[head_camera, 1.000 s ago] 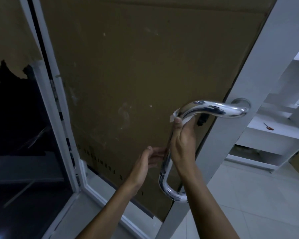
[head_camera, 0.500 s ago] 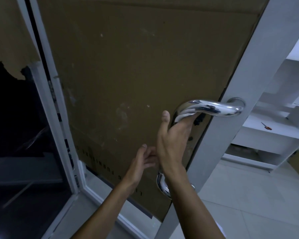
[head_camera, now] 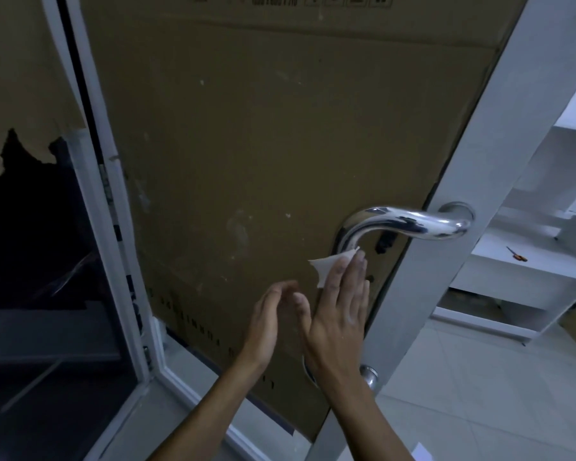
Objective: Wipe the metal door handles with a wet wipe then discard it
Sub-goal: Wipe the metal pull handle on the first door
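The door handle (head_camera: 403, 224) is bright mirror chrome, streaked with dark reflections. The wipe (head_camera: 330, 266) is plain white. The door's frame (head_camera: 499, 168) is pale grey-white, and the cardboard sheet (head_camera: 263, 144) covering its panel is dull olive-brown, flecked with small pale spots (a row of black print runs along its lower edge, too blurred to read). The floor tiles (head_camera: 479, 394) look off-white, the shelving (head_camera: 519, 277) white. A small tool (head_camera: 516, 254) there seems orange-handled.

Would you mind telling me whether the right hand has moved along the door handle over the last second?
Yes. The right hand with the wet wipe has slid down from the door handle bend onto its vertical bar.
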A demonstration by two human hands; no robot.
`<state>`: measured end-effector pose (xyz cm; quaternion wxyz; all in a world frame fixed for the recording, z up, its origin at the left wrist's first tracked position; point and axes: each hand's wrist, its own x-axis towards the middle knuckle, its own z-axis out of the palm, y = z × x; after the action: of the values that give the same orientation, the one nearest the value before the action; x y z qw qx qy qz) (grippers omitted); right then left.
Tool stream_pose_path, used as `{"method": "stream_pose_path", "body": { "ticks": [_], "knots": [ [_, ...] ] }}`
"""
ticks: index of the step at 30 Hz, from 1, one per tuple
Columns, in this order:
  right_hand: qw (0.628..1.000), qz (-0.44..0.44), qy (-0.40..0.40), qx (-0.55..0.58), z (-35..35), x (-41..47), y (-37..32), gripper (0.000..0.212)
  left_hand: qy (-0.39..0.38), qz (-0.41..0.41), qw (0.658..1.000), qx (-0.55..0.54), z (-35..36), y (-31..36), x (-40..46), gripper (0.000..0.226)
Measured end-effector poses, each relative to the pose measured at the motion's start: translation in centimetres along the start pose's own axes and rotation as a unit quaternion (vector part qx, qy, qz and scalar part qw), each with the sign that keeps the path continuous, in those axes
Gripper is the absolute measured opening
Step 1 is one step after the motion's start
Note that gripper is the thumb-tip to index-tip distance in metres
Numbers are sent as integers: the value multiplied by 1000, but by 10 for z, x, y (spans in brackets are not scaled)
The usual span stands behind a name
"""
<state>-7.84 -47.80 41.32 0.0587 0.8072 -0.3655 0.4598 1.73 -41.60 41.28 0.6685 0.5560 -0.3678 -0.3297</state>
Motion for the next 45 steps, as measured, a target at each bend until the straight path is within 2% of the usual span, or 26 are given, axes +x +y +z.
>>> {"method": "stream_pose_path", "body": {
  "ticks": [3,4,6,8,10,12,16,19,22,28,30,32,37,42,45],
  "knots": [
    [1000,-4,-8,16,0,-5,4,69,113,155,980,53,11,3,-16,38],
    [1000,-5,-10,22,-1,-6,6,66,120,205,969,75,16,3,-21,41],
    [999,-14,-10,27,-3,-7,10,62,85,259,956,112,27,-1,-30,45],
    [999,-29,-9,36,-7,-6,17,66,25,250,959,129,39,-1,-35,51],
    [998,-41,-10,57,-14,-3,22,73,-37,204,971,115,49,2,-35,56],
    [996,-61,-19,61,-19,-1,27,69,-68,185,974,107,59,7,-31,62],
    [993,-77,-16,90,-25,1,39,60,-67,153,983,80,74,26,-19,73],
    [985,-47,33,162,-31,0,43,54,-58,133,989,38,76,52,2,79],
    [983,-24,60,169,-35,-2,46,54,-60,125,990,32,76,70,26,84],
    [972,51,59,220,-38,-8,44,47,-76,8,997,26,59,20,34,65],
    [968,74,56,234,-36,-11,42,47,-88,-18,996,22,53,-3,27,66],
    [964,92,47,246,-33,-16,42,47,-84,-12,996,25,50,-25,20,70],
    [954,134,13,268,-30,-26,45,47,-59,48,997,27,48,-57,0,51],
    [950,153,10,273,-33,-33,49,49,66,102,992,28,39,-48,-3,22],
    [944,173,-3,280,-33,-36,50,46,55,96,993,41,44,-43,1,33]
  ]
}}
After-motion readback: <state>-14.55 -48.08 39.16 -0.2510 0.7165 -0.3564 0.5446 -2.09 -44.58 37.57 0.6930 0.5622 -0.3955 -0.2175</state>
